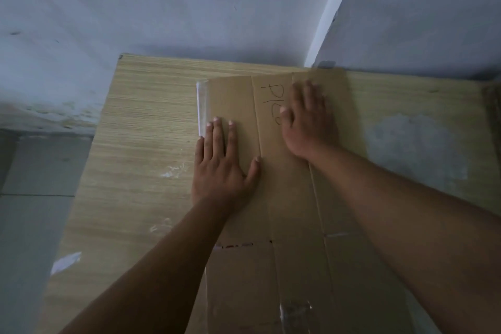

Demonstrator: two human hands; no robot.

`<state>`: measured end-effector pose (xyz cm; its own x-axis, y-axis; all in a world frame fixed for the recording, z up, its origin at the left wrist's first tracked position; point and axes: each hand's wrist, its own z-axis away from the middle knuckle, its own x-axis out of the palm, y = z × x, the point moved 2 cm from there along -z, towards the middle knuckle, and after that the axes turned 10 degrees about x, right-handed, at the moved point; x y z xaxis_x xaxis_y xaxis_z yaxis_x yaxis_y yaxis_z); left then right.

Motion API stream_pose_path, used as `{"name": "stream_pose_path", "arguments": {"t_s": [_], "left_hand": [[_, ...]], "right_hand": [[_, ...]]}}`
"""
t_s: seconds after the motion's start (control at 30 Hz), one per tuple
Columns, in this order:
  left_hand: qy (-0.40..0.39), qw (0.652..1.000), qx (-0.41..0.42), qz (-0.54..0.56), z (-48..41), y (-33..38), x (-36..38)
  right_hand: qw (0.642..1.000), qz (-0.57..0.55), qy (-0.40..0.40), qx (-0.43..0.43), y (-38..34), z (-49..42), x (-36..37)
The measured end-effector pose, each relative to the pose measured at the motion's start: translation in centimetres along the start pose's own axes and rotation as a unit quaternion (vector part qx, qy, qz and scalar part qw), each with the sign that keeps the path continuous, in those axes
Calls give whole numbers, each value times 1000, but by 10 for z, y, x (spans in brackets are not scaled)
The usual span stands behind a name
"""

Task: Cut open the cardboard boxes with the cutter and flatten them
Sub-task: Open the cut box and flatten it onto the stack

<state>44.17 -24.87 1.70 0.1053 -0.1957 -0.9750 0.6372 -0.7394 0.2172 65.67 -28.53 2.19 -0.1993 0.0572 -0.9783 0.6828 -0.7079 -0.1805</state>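
My left fingers (pixel 217 141) lie straight and close together, flat on the box (pixel 292 211). My right fingers (pixel 309 95), spread wide and blurred, press the panel at 1 o'clock from them. Neither hand holds anything.

The left hand (pixel 221 168) sits on the panel at the 9 o'clock side of a fold line, thumb touching that line. The right hand (pixel 307 125) covers part of a pen scrawl (pixel 271 97) on the middle panel.

The box lies opened out on the table (pixel 141 130), running from 6 o'clock at my body to 12 o'clock, its far end near the table's back edge below the wall (pixel 189 8). A strip of clear tape (pixel 202 106) curls off its 9 o'clock edge. No cutter is in view.

I judge this to be the flattening step, close to done for this box. The stiff folds may spring the panels up once I lift my palms. The loose tape could stick to my left hand just beside it. The card could slide on the smooth tabletop toward 12 o'clock if I lean too hard.
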Motion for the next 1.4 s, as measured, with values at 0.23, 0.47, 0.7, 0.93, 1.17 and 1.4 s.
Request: {"name": "stream_pose_path", "arguments": {"t_s": [0.23, 0.47, 0.7, 0.93, 1.17, 1.4], "left_hand": [[3, 1000, -19, -4, -2, -4, 6], [10, 1000, -16, 4, -1, -7, 7], [22, 999, -12, 23, 0, -4, 2], [36, 999, -9, 31, -1, -6, 1], [63, 983, -52, 163, 9, -9, -17], [55, 955, -145, 253, 81, 12, -23]], "right_hand": [[998, -44, -41, -25, -78, -15, 9], [972, -109, -113, -173, -83, -17, -1], [995, -7, 41, 90, 47, 31, -1], [985, -2, 39, 170, 79, 128, 1], [986, -15, -9, 167, 101, 176, -6], [957, -82, 12, 279, 95, 201, -22]]}}
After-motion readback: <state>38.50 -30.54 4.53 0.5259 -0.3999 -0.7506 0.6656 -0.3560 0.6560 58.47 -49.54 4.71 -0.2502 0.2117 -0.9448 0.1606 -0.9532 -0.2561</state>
